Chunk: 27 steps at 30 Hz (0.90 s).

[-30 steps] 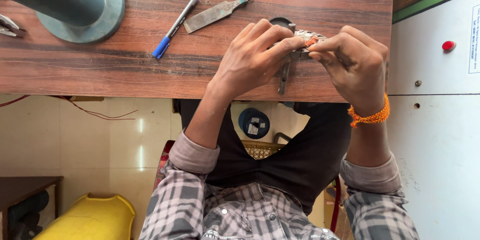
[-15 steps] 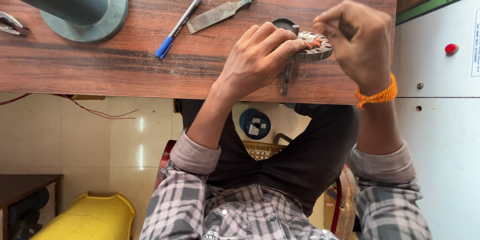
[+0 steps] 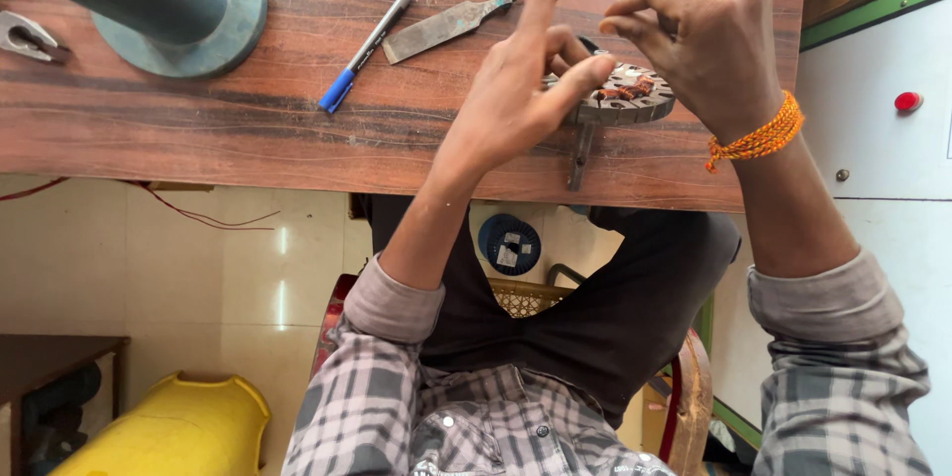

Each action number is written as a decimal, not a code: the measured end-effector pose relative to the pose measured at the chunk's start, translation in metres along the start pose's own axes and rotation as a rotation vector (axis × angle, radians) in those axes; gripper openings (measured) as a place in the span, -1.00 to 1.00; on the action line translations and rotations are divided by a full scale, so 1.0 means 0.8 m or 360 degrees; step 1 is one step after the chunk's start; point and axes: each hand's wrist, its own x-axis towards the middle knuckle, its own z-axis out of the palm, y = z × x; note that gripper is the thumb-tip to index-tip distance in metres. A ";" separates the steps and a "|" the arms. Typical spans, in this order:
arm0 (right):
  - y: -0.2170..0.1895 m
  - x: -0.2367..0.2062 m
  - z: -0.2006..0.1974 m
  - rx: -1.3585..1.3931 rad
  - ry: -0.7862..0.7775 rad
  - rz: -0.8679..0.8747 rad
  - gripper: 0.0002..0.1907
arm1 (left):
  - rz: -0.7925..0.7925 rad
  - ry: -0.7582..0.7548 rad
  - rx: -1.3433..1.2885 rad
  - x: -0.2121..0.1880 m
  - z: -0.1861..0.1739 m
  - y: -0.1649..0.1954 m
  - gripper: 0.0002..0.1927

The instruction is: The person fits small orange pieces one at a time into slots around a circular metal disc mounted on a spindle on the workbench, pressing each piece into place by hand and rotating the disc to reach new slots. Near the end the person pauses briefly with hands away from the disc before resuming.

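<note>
A round grey slotted metal stator (image 3: 635, 99) with copper winding stands on a short shaft at the near edge of the wooden table (image 3: 198, 134). My left hand (image 3: 516, 89) grips its left side with thumb and bent fingers, the index finger pointing up. My right hand (image 3: 699, 40), with an orange thread band on the wrist, hovers just above the stator. Its thumb and fingertips are pinched together, and I cannot see anything between them.
A blue-capped pen (image 3: 367, 48) and a flat metal blade (image 3: 446, 28) lie left of the hands. A grey-green round machine base (image 3: 198, 30) and a metal tool (image 3: 25, 38) sit far left. White cabinet with red button (image 3: 904, 101) stands right; yellow container (image 3: 169, 431) and blue spool (image 3: 509, 244) lie below.
My right hand has lifted off the stator and risen above it with pinched fingers. My left hand has loosened, its index finger now stretched out.
</note>
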 end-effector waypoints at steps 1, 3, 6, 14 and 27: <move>-0.002 0.002 -0.001 -0.0022 0.0016 -0.0009 -0.87 | 0.0029 -0.0025 0.0080 0.009 0.003 -0.001 -0.19; -0.005 0.006 -0.002 -0.0061 0.0056 -0.0038 -0.82 | 0.0090 -0.0068 0.0250 0.030 0.005 -0.004 -0.12; -0.007 0.003 -0.007 -0.0195 0.0056 0.0114 -0.76 | 0.0061 -0.0327 0.0249 0.050 0.001 -0.012 -0.41; -0.049 -0.035 -0.036 0.0098 -0.0195 0.0358 -0.80 | -0.0032 -0.0716 -0.0249 0.051 -0.030 -0.021 -0.83; -0.107 -0.070 -0.007 0.0220 -0.0089 0.0507 -0.89 | 0.0330 -0.0661 0.0010 0.048 -0.033 -0.029 -0.56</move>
